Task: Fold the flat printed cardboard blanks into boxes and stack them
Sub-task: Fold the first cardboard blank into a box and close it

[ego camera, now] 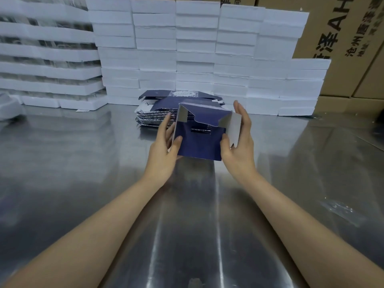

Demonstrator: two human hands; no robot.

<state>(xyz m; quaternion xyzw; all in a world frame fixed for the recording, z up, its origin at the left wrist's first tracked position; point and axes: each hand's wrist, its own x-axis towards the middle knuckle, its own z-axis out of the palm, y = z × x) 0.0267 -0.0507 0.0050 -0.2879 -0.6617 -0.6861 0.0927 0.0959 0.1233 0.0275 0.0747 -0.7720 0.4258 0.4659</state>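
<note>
I hold the half-folded navy box point(197, 146) above the surface point(83, 163), before the pile of flat blanks point(153, 113), long axis left to right: my left hand point(164, 146) pinches its left edge, my right hand point(239, 146) pinches the right, fingers point(242, 113) straight behind the untucked white side flap point(233, 129).

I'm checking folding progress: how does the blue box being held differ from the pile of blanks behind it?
The held box is opened into a shell, flaps unclosed; the pile of blanks lies flat. The held box is gripped between the left hand and right hand; the pile of blanks rests on the table, untouched. Both are dark blue printed card.
</note>
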